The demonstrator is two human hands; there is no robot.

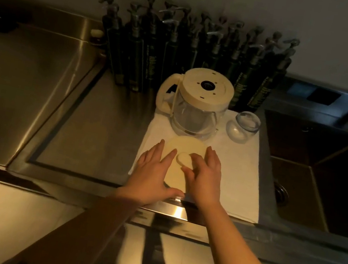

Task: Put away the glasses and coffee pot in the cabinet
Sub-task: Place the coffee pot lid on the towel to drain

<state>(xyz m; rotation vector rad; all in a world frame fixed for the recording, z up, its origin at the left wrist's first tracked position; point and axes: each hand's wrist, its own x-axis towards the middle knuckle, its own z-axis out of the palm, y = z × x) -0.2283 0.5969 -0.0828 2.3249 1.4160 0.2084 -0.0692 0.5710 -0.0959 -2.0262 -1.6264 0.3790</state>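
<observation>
Presently listed, on a white cloth point(241, 181) spread over the steel desk point(103, 133):

Item 1. Clear glass coffee pot with cream plastic base and handle point(197, 110), standing upside down, base uppermost, at the back of the cloth. Likely rigid, fragile and, if damp, slippery at the wall; the side handle at its left is the safest place to take hold, with a second hand under the body.

Item 2. Round cream plastic lid with a raised centre knob point(182, 163), lying flat just in front of the pot. Light, stiff; lift by knob or rim.

Item 3. Short clear glass tumbler point(242, 126), just right of the pot, seemingly tipped on its side, though the dim light makes this uncertain. Fragile; hold round the wall.

Item 4. Dark pump bottles point(194, 49), massed along the back wall.

Hands: left hand point(153, 170) lies flat, fingers straight, on the lid's left edge, grip open and holding nothing. Right hand point(204, 174) rests on the lid, thumb and forefinger curled about the knob, pinching it. Both forearms reach forward, palms down.
</observation>
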